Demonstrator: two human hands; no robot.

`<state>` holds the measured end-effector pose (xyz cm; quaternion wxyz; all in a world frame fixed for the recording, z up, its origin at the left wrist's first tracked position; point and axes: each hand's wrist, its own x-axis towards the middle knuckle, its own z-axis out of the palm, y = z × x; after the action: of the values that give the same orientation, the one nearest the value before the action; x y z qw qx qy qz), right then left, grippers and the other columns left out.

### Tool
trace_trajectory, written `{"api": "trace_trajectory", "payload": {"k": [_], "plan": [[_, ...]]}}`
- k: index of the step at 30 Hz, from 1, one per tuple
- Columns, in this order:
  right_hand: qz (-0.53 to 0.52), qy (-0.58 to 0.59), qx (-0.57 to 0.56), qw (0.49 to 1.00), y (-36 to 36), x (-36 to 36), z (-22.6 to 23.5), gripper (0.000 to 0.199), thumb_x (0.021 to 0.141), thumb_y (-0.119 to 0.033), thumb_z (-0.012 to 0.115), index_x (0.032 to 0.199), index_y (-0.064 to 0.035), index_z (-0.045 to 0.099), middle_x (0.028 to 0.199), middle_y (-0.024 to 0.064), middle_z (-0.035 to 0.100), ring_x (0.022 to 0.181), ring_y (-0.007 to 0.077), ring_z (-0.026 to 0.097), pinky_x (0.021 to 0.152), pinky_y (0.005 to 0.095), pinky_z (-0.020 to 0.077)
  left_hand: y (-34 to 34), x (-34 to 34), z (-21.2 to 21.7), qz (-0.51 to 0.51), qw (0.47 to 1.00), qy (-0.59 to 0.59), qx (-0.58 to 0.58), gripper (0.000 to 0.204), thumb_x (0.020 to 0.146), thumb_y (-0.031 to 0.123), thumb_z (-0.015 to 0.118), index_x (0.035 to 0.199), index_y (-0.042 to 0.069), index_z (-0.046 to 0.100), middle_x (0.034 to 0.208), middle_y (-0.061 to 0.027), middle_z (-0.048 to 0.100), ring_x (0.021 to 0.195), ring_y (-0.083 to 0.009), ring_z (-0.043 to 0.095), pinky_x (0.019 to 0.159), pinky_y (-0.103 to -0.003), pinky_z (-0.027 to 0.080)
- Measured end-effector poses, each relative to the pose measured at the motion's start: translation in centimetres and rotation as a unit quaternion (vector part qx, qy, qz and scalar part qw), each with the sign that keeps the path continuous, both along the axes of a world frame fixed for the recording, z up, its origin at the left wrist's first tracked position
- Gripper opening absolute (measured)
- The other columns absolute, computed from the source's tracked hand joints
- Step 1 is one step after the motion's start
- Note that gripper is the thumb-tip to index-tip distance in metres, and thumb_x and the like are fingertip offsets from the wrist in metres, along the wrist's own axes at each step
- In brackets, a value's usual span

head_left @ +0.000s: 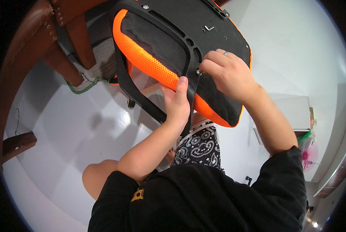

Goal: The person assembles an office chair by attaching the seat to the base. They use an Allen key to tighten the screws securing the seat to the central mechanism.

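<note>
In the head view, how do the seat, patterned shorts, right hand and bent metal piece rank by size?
1. Seat
2. Patterned shorts and right hand: too alike to rank
3. Bent metal piece

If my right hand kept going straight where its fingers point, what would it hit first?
Your right hand would probably meet the silver bolt first, right by its fingertips, beside the black frame; depth is unclear.

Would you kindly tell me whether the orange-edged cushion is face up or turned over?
Turned over: the cushion shows its black underside, with the black frame against it.
</note>
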<state>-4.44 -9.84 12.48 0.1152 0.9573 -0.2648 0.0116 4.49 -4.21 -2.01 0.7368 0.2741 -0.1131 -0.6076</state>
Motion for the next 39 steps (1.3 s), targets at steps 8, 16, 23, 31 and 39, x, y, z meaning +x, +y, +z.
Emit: {"api": "trace_trajectory", "payload": {"k": [8, 16, 23, 31, 39], "plan": [[-0.085, -0.012, 0.100, 0.991, 0.0, 1.0, 0.3, 0.009, 0.074, -0.005, 0.062, 0.078, -0.0057, 0.054, 0.077, 0.0074, 0.055, 0.071, 0.0271, 0.059, 0.062, 0.0357, 0.0490, -0.2, 0.4, -0.3, 0.029, 0.998, -0.052, -0.023, 0.056, 0.091, 0.026, 0.055, 0.132, 0.000, 0.027, 0.124, -0.0104, 0.041, 0.114, -0.0190, 0.040, 0.102, -0.033, 0.029], [-0.259, -0.078, 0.179, 0.946, 1.3, 0.3, -0.1, 0.012, 0.078, -0.014, 0.061, 0.081, -0.0030, 0.060, 0.073, 0.0159, 0.063, 0.071, 0.0330, 0.063, 0.064, 0.0416, 0.0509, 0.7, -0.3, 1.2, -0.034, 0.995, -0.046, 0.084, 0.035, 0.091, 0.028, 0.054, 0.112, 0.001, 0.046, 0.107, -0.0060, 0.050, 0.100, -0.0176, 0.046, 0.092, -0.031, 0.035], [-0.399, -0.257, 0.205, 0.856, 0.9, 1.7, -2.5, 0.016, 0.066, -0.015, 0.066, 0.075, -0.0012, 0.068, 0.079, 0.0214, 0.066, 0.080, 0.0342, 0.066, 0.073, 0.0413, 0.0533, -1.9, 0.0, 2.0, -0.127, 0.982, -0.006, 0.141, 0.063, 0.090, 0.055, 0.039, 0.130, 0.006, 0.045, 0.131, -0.0118, 0.048, 0.121, -0.0268, 0.046, 0.102, -0.043, 0.036], [-0.350, -0.133, 0.216, 0.902, 0.3, 2.1, -5.0, 0.020, 0.064, -0.021, 0.070, 0.080, -0.0100, 0.072, 0.084, 0.0106, 0.069, 0.081, 0.0254, 0.067, 0.071, 0.0344, 0.0521, -0.5, -0.2, 1.8, -0.071, 0.979, -0.032, 0.189, 0.064, 0.088, 0.053, 0.044, 0.129, 0.004, 0.045, 0.132, -0.0123, 0.048, 0.120, -0.0273, 0.046, 0.103, -0.043, 0.035], [-0.353, -0.125, 0.143, 0.916, 0.7, 3.9, -7.6, 0.026, 0.072, -0.021, 0.065, 0.094, -0.0093, 0.071, 0.090, 0.0155, 0.067, 0.092, 0.0250, 0.064, 0.074, 0.0395, 0.0502, -1.4, 1.0, -0.2, -0.058, 0.980, -0.025, 0.190, 0.065, 0.087, 0.052, 0.048, 0.128, 0.002, 0.045, 0.131, -0.0120, 0.048, 0.121, -0.0275, 0.045, 0.102, -0.042, 0.036]]}}
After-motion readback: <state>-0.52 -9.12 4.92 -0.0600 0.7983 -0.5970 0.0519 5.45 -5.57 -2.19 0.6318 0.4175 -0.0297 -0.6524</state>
